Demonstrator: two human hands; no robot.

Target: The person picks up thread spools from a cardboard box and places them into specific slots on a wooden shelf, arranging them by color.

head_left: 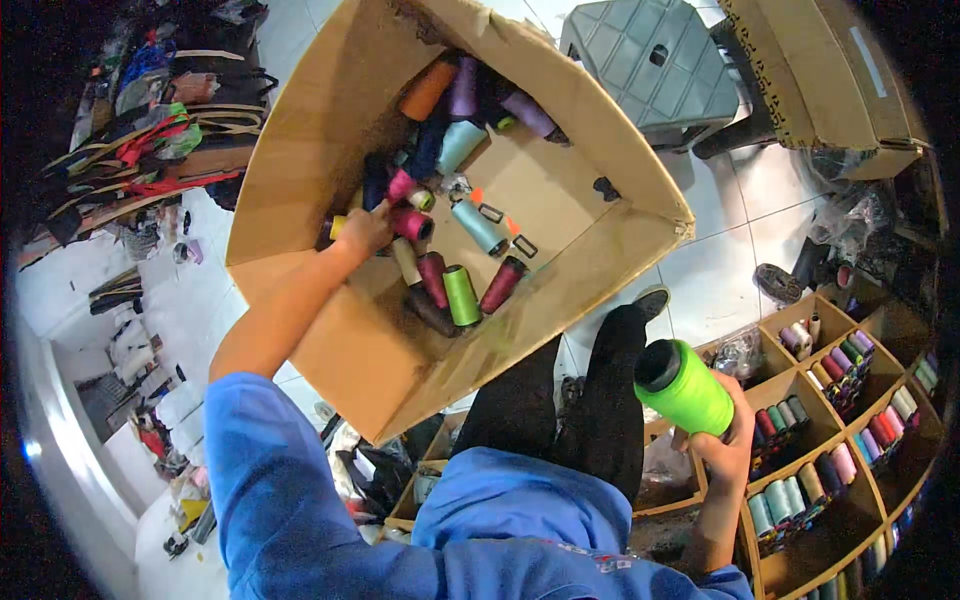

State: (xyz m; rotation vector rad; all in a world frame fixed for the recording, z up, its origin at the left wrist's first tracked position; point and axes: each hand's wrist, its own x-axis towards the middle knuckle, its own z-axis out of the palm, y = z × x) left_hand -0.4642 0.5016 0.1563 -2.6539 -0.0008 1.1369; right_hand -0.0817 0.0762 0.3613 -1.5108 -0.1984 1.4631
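A large neon-green cone of thread point(690, 392) with a black end is gripped in my right hand point(722, 435), out to the right of my legs. My left hand point(368, 230) reaches into a cardboard box point(340, 320), its fingers closed at the end of a magenta thread spool point(411, 223); some fingertips are hidden. Around it lie a pink spool point(400, 187), a light-green spool point(461, 295), dark red spools point(502, 284) and a pale blue spool point(479, 228). Orange, purple and teal cones point(462, 146) are heaped deeper inside.
A wooden compartment rack point(870, 460) with many thread spools stands at the lower right. Beyond the box is a grey plastic stool point(650, 60), beside another cardboard box point(830, 80). Piled materials point(160, 140) lie at the far left. Between them shows white tiled floor point(705, 270).
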